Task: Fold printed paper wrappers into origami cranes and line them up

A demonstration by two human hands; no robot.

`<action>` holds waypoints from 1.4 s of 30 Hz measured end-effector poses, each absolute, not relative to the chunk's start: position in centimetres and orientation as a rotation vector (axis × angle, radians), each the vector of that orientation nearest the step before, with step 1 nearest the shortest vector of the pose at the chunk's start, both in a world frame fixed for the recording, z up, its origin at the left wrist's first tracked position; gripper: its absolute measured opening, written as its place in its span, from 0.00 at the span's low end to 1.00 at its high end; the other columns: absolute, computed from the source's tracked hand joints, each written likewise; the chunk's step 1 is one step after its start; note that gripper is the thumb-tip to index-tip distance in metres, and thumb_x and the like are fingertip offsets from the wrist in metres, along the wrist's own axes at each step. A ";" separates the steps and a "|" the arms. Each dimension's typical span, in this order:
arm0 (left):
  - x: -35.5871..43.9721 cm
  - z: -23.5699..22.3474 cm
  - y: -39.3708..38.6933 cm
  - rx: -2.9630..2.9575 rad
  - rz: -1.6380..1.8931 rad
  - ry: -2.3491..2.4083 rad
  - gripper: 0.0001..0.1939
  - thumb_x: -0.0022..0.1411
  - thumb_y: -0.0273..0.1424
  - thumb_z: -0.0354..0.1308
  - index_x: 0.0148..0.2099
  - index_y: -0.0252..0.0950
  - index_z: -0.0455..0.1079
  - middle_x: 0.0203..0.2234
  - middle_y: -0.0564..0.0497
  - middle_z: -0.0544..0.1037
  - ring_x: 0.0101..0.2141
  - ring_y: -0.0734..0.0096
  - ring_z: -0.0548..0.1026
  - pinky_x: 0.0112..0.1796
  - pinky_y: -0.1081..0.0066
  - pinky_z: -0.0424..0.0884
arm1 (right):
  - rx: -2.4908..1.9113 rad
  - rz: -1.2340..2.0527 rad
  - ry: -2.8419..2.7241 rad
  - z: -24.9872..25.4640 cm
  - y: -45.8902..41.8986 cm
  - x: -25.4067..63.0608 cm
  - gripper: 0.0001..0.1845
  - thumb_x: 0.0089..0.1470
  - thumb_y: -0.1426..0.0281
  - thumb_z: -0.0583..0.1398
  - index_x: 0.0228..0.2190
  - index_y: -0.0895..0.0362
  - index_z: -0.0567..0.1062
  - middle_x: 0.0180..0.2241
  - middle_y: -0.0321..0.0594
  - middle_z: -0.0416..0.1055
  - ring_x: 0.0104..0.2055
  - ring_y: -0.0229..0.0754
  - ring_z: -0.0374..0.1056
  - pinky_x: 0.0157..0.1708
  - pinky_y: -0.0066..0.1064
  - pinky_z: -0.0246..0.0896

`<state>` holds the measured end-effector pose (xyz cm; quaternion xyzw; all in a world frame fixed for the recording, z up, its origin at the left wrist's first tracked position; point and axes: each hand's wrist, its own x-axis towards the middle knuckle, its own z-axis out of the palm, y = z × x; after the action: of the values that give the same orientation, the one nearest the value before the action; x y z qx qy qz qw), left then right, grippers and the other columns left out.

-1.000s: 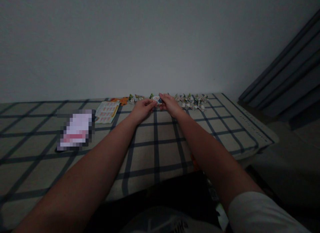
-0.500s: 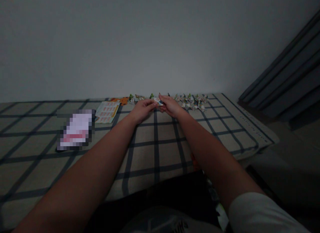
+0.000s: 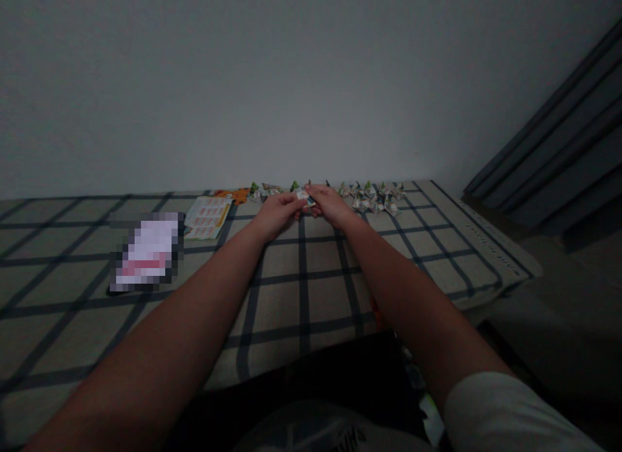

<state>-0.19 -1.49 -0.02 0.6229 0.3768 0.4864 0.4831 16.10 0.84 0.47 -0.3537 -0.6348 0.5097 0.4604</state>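
Both my arms reach out over a checked bed cover [image 3: 301, 277] towards the wall. My left hand [image 3: 276, 212] and my right hand [image 3: 330, 204] meet at a small printed piece of paper [image 3: 304, 195], each pinching it with closed fingers. The paper is partly folded; its shape is hard to make out in the dim light. Just right of my right hand lies a cluster of several small folded paper figures [image 3: 376, 198]. A few more folded figures [image 3: 262, 191] lie left of my hands, near the wall.
A printed leaflet [image 3: 208, 216] lies flat at the back left, with an orange sheet [image 3: 236, 194] behind it. A blurred-out rectangular item [image 3: 146, 251] sits further left. The bed's edge [image 3: 505, 264] drops off at right, where dark curtains [image 3: 558, 167] hang.
My fingers have shifted a little on the small paper, and it has moved slightly left and turned between my hands. My arms are almost where they were.
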 end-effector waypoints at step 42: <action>0.0 0.4 -1.2 1.265 1.339 0.913 0.15 0.56 0.32 0.67 0.45 0.35 0.71 0.21 0.54 0.78 0.19 0.73 0.75 0.25 0.73 0.74 | -0.850 1.396 -1.397 0.9 0.7 15.8 0.03 0.56 0.76 0.62 0.33 0.58 0.72 0.23 0.29 0.70 0.21 0.30 0.66 0.26 0.22 0.65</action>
<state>-0.01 -1.25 0.39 0.5268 0.3804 0.5576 0.5166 15.83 0.72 0.92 -0.3479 -0.5716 0.5711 0.4755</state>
